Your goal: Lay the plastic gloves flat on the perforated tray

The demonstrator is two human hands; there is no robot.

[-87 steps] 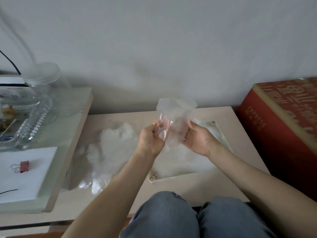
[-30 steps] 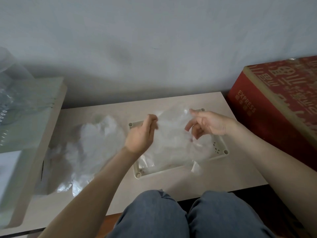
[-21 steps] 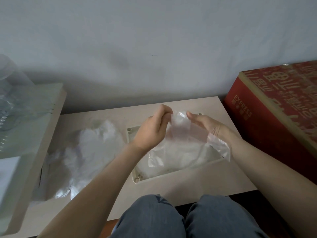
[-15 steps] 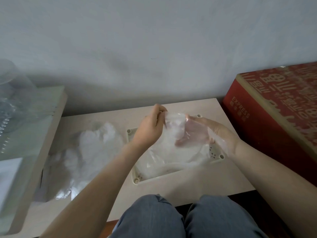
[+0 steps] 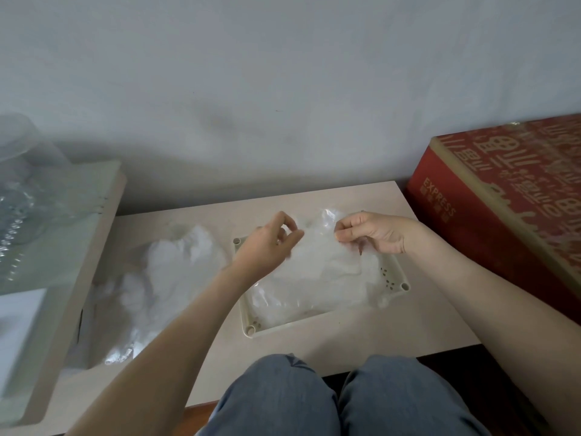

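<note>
The counter (image 5: pixel 361 338) lies bare along its near edge and in a narrow strip along its far edge, under the wall (image 5: pixel 283 89). A red box (image 5: pixel 490 221) walls off the right edge and a raised shelf (image 5: pixel 63 262) the left. A heap of gloves (image 5: pixel 169 272) fills the left part, just beside the tray (image 5: pixel 283 328). Over the tray's far half, the left grip (image 5: pixel 267 247) and right grip (image 5: pixel 374 234) hold a glove (image 5: pixel 317 243) stretched between them.

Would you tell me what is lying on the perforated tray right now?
Crumpled clear plastic gloves cover most of the tray; the left hand and right hand pinch their far edge. How many lie stacked is hidden.
</note>
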